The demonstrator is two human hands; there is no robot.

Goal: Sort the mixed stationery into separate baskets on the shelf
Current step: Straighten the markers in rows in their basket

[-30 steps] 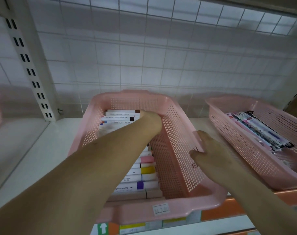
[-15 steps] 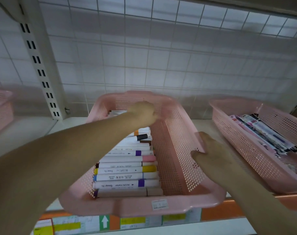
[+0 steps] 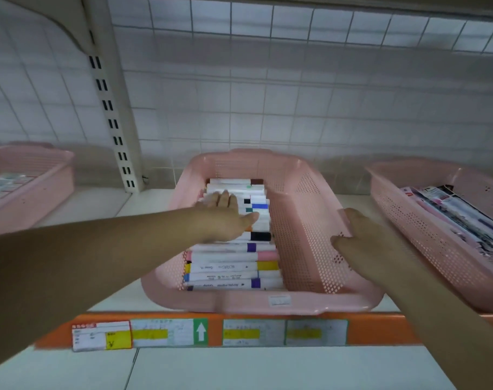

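Left hand [image 3: 225, 216] flat, grip wide, on markers [image 3: 228, 267], right hand [image 3: 363, 237] grip holding rim of pink basket [image 3: 304, 220], writing blurry, arrow label [image 3: 201, 332] below

Middle basket [image 3: 301, 229]: pink plastic, perforated walls, smooth rim.
Markers [image 3: 225, 267]: smooth white plastic barrels, coloured bands.
Packets [image 3: 448, 215], right basket: glossy printed wrap.
Shelf [image 3: 144, 204]: white, matt.
Labels [image 3: 166, 332], near edge: paper.
Upright [image 3: 110, 108]: cream painted metal, slotted.
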